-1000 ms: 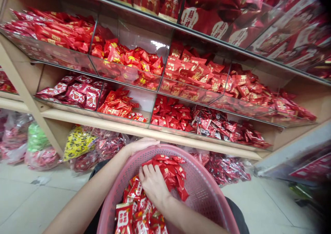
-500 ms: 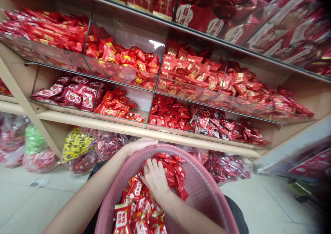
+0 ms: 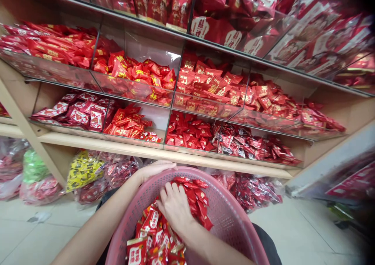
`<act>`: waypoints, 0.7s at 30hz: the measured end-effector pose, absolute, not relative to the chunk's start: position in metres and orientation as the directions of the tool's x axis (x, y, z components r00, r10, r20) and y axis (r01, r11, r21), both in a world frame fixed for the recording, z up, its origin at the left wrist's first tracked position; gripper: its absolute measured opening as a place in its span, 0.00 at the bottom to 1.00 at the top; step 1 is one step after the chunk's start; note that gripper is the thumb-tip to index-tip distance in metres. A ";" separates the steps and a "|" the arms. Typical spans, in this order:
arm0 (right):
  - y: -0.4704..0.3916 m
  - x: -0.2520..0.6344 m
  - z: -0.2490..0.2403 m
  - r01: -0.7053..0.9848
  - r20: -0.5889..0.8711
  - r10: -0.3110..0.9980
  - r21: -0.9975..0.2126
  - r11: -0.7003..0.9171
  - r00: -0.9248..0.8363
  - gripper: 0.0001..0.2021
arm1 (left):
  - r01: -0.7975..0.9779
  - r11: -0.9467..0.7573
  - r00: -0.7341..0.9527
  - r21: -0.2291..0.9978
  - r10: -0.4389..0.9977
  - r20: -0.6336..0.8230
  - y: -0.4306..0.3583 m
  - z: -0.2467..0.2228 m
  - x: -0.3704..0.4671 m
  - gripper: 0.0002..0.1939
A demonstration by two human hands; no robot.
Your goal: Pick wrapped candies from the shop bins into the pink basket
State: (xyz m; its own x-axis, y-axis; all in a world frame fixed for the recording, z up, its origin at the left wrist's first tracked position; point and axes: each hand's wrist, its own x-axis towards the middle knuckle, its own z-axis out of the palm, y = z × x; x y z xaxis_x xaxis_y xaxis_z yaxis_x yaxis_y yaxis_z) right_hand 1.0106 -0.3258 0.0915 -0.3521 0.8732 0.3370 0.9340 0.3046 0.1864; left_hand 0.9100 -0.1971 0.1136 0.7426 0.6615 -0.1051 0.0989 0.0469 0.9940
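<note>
A pink perforated basket [image 3: 234, 218] stands between my legs, with red packets [image 3: 159, 233] piled along its left and middle. My left hand [image 3: 156, 170] lies over the basket's far left rim, gripping it. Inside the basket, my right hand [image 3: 175, 204] reaches down onto the pile with its fingers curled; the fingertips are hidden among the packets, so what they hold, if anything, cannot be made out. Darker red packets [image 3: 199, 202] lie just beyond and to the right of that hand.
Wooden shelves [image 3: 117, 142] with clear dividers rise in front, filled with red wrapped sweets [image 3: 208, 81]. Below them, plastic bags of packets, one yellow [image 3: 84, 169] and one green [image 3: 35, 167], rest on the tiled floor [image 3: 52, 237].
The view has shifted slightly, so the shelves appear a little lower and further left. Both hands keep nearly the same places on and in the basket.
</note>
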 end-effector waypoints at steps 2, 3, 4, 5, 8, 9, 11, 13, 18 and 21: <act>-0.322 1.024 0.110 0.935 0.409 0.841 0.161 0.317 -0.355 0.09 | 0.074 0.077 0.753 0.994 0.649 -0.106 -0.199 0.115 0.910 0.19; -0.316 1.034 0.120 0.940 0.447 0.827 0.145 0.310 -0.341 0.09 | 0.052 0.091 0.765 0.995 0.636 -0.098 -0.200 0.116 0.911 0.19; -0.309 1.045 0.131 0.948 0.487 0.814 0.124 0.294 -0.316 0.09 | 0.033 0.098 0.777 0.995 0.624 -0.087 -0.201 0.117 0.911 0.19; -0.299 1.058 0.141 0.960 0.524 0.808 0.089 0.265 -0.271 0.10 | 0.026 0.090 0.783 0.996 0.617 -0.076 -0.201 0.118 0.911 0.19; -0.264 1.098 0.167 0.989 0.629 0.774 -0.053 0.141 -0.076 0.12 | 0.068 0.017 0.768 0.998 0.637 -0.063 -0.201 0.119 0.911 0.19; -0.251 1.109 0.173 0.991 0.634 0.774 -0.102 0.086 -0.002 0.12 | 0.084 0.007 0.760 0.996 0.646 -0.069 -0.200 0.119 0.910 0.19; -0.229 1.125 0.181 0.978 0.573 0.807 -0.208 -0.028 0.145 0.13 | 0.090 0.020 0.754 0.996 0.652 -0.081 -0.199 0.117 0.910 0.20; -0.212 1.131 0.185 0.946 0.464 0.847 -0.297 -0.127 0.259 0.14 | 0.084 0.033 0.754 0.996 0.652 -0.085 -0.199 0.116 0.909 0.20; -0.192 1.121 0.187 0.884 0.345 0.856 -0.404 -0.235 0.385 0.14 | 0.081 0.037 0.754 0.996 0.651 -0.086 -0.200 0.116 0.908 0.20; -0.192 1.118 0.185 0.875 0.364 0.845 -0.431 -0.221 0.392 0.13 | 0.076 0.070 0.755 0.995 0.648 -0.103 -0.200 0.117 0.907 0.20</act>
